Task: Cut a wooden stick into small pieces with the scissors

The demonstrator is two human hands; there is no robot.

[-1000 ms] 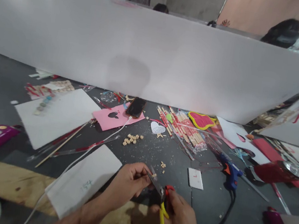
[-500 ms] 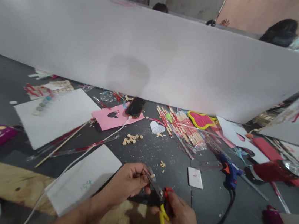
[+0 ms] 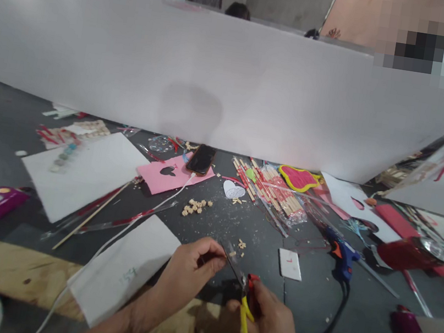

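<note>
My right hand (image 3: 269, 324) is wrapped round the handles of a pair of scissors (image 3: 243, 325), yellow on one side with a red part by the pivot. Their grey blades point up and left toward my left hand (image 3: 194, 265). Thumb and forefinger of that hand are pinched together close to the blade tips; whatever is between them is too small to make out. Just beyond the blades lie several tiny pale wooden bits (image 3: 241, 244). Farther off sits a heap of small cut wooden pieces (image 3: 196, 207) on the dark table.
A phone (image 3: 201, 159) with a white cable rests on pink paper (image 3: 154, 176). Bundled sticks (image 3: 272, 188) lie behind. At right are a blue glue gun (image 3: 341, 254), a white card (image 3: 289, 264) and a red jar (image 3: 403, 252). A white board (image 3: 232, 96) closes the back.
My right hand and the scissors have shifted slightly right, and the blades now sit a little farther from my left palm. My left fingers have risen slightly, still pinched.
</note>
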